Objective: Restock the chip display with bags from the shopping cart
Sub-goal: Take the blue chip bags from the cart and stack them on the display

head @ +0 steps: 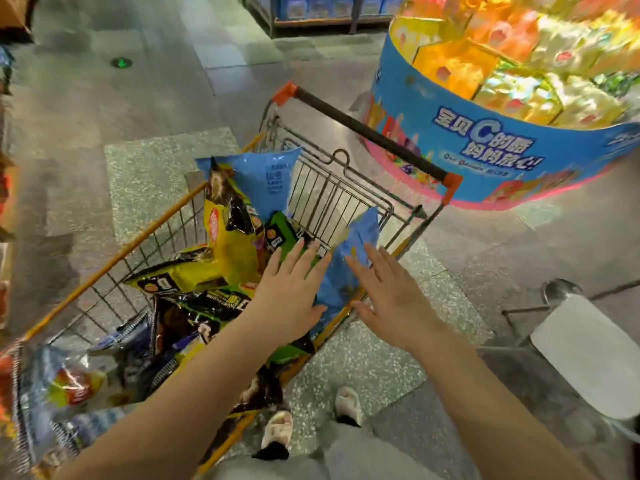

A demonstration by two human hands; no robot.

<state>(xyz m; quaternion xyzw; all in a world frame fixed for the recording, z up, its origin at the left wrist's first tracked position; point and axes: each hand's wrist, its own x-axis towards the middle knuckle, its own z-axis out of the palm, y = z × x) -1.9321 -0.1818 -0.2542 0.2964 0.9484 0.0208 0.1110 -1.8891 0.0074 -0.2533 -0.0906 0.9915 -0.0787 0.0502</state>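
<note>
Both hands are out over the cart (166,216), palms down. The left hand (291,292) has its fingers straight and spread, lying across the bags, thumb at the lower edge of the blue bag (341,271). The right hand (391,296) comes in from 4 o'clock, fingers straight and fanned apart, tips just at the blue bag's right side; whether they touch it is hard to tell. That blue bag sits between the two hands, leaning against the cart's near right wall. At 11 o'clock from the left hand a yellow bag (235,237) stands up, with a bigger light-blue bag (273,174) behind it at 12 against the wire seat flap. More dark and green bags are heaped toward 8 o'clock. The cart handle (367,133) runs across at 1 o'clock, and past it stands the round display (485,147), blue band, piled with blurred yellow and orange packs.
</note>
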